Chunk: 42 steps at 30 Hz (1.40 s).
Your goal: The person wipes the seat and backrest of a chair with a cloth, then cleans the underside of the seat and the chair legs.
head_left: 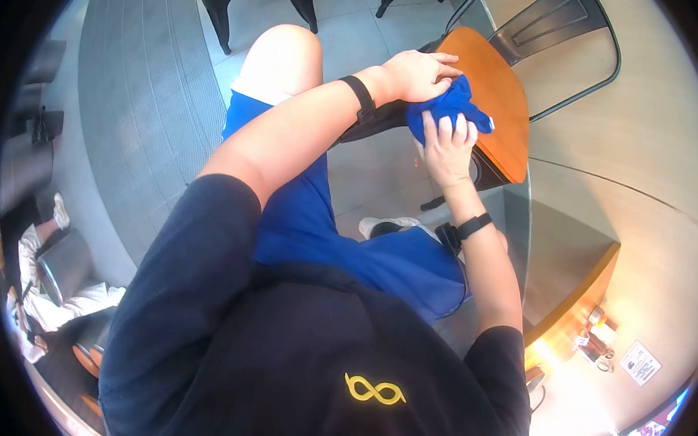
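A crumpled blue cloth (453, 103) with a small white patch at one corner lies at the near edge of a wooden chair seat (498, 96). My right hand (448, 148) is bent over the cloth's lower side, its fingers pressed into the fabric. On the far left side of the cloth, my left hand (414, 74) reaches across with fingers stretched over the seat edge. Its thumb side touches the cloth, and part of its grip is hidden. Dark bands circle both wrists.
The chair's dark metal backrest (544, 32) rises at top right beside a pale wall. A wood-edged counter (579, 294) stands at right, with small items and scissors (605, 360) near it. More black chair legs (217, 17) appear at top. Another person's leg (49, 224) shows at left.
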### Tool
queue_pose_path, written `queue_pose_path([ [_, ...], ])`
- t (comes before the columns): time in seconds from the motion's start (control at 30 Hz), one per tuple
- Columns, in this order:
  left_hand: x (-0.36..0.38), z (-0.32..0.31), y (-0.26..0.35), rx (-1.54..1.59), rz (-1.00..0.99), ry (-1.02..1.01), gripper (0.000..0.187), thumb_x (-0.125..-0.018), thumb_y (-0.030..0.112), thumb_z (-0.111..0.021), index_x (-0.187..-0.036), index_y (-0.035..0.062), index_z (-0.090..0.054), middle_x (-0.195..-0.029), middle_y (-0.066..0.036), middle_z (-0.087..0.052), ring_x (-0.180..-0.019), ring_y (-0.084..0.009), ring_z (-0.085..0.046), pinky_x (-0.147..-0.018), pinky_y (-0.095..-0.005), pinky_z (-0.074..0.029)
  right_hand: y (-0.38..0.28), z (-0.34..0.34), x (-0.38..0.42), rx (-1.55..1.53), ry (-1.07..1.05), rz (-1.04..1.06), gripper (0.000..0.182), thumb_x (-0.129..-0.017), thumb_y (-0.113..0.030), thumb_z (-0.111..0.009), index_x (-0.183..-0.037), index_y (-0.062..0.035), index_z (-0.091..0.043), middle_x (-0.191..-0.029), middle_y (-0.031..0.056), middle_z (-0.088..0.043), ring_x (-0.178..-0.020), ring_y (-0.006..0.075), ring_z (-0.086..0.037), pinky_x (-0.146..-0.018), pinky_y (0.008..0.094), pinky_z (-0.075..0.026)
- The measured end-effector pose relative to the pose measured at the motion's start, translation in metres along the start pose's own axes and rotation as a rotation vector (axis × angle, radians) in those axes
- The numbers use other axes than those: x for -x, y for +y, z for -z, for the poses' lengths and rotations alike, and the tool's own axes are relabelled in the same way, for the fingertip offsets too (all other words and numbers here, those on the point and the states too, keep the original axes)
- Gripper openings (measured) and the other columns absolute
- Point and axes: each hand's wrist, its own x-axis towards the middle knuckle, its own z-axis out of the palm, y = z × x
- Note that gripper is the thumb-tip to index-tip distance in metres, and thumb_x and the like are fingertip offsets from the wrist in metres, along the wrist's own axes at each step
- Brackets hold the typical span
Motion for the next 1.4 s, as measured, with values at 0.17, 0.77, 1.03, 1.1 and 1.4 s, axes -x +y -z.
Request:
queue_pose_path([
  [0.17, 0.0, -0.001, 0.001, -0.022, -0.016, 0.011, 0.047, -0.107, 0.036, -0.054, -0.148, 0.0208, -0.071, -0.166, -0.008, -0.057, -0.126, -0.0346, -0.072, -0.112, -0.0481, -0.056, 0.038, 0.029, 0.024, 0.015, -0.106, 0.108, 0.059, -0.087, -0.034, -0.077, -0.145, -0.026, -0.068, -0.129, 0.007, -0.056, -0.132, 0.0338, -0.051, -0.114, 0.0556, -0.041],
  [0.77, -0.004, 0.01, 0.011, -0.007, -0.006, -0.04, 0.045, -0.107, 0.031, -0.057, -0.148, 0.0209, -0.072, -0.165, -0.006, -0.058, -0.122, -0.0341, -0.074, -0.106, -0.0438, -0.058, -0.007, 0.015, -0.003, -0.077, 0.015, 0.156, 0.029, -0.083, -0.025, -0.069, -0.111, -0.0185, -0.074, -0.118, -0.0033, -0.058, -0.128, 0.0216, -0.053, -0.109, 0.0391, -0.046],
  [1.03, -0.001, 0.012, 0.019, -0.007, 0.031, -0.018, 0.046, -0.106, 0.032, -0.056, -0.148, 0.0223, -0.071, -0.166, -0.006, -0.057, -0.118, -0.0318, -0.076, -0.107, -0.0432, -0.057, 0.061, 0.071, 0.037, -0.22, -0.196, 0.07, 0.028, -0.084, -0.024, -0.072, -0.11, -0.0136, -0.07, -0.125, 0.0061, -0.064, -0.127, 0.0273, -0.06, -0.107, 0.045, -0.048],
  [1.1, -0.002, 0.012, 0.018, 0.004, 0.045, -0.02, 0.047, -0.106, 0.033, -0.055, -0.148, 0.0226, -0.071, -0.167, -0.005, -0.056, -0.117, -0.0314, -0.076, -0.107, -0.0432, -0.057, 0.071, 0.079, 0.053, -0.126, -0.149, -0.048, 0.031, -0.085, -0.026, -0.074, -0.113, -0.0144, -0.071, -0.135, 0.0075, -0.065, -0.13, 0.0296, -0.059, -0.109, 0.0481, -0.047],
  [1.4, -0.003, 0.016, 0.019, 0.026, 0.066, -0.073, 0.049, -0.104, 0.035, -0.055, -0.148, 0.0228, -0.072, -0.169, -0.007, -0.053, -0.128, -0.036, -0.071, -0.112, -0.0481, -0.055, -0.028, -0.037, 0.011, -0.087, -0.002, 0.175, 0.033, -0.089, -0.027, -0.072, -0.12, -0.018, -0.078, -0.154, 0.0011, -0.059, -0.152, 0.0291, -0.042, -0.119, 0.0526, -0.04],
])
